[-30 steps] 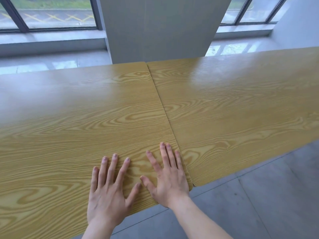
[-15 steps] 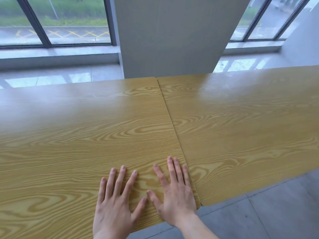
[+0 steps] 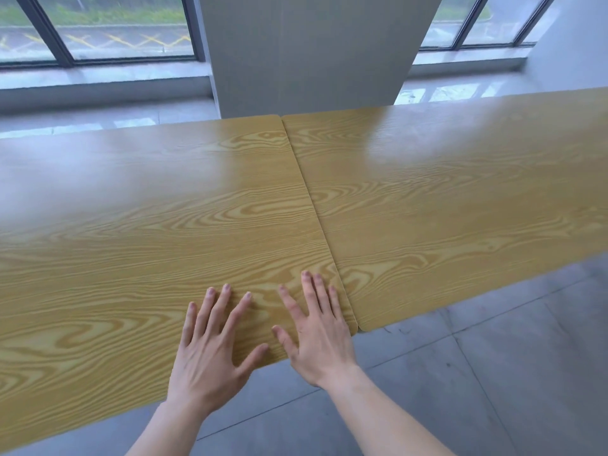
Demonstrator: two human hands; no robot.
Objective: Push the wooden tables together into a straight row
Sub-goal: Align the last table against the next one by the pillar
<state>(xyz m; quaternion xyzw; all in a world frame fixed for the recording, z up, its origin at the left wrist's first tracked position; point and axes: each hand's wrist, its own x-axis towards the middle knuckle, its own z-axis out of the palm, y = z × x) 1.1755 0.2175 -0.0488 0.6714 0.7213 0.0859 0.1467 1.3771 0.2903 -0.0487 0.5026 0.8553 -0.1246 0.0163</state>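
Two wooden tables with yellow grain tops stand side by side. The left table [image 3: 138, 232] and the right table [image 3: 460, 199] meet along a thin seam with no visible gap. Their near edges line up closely at the seam. My left hand [image 3: 210, 353] lies flat, fingers spread, over the left table's near edge. My right hand [image 3: 317, 334] lies flat beside it, fingers spread, at that table's near right corner, just left of the seam. Neither hand holds anything.
A wide grey pillar [image 3: 306, 54] stands just behind the tables at the seam. Windows [image 3: 98, 28] run along the far wall above a low sill. Grey tiled floor [image 3: 493, 373] lies on my side of the tables.
The view has pulled back and my forearms show more. Both hands have slid toward the near edge of the left table. The tables stay joined.
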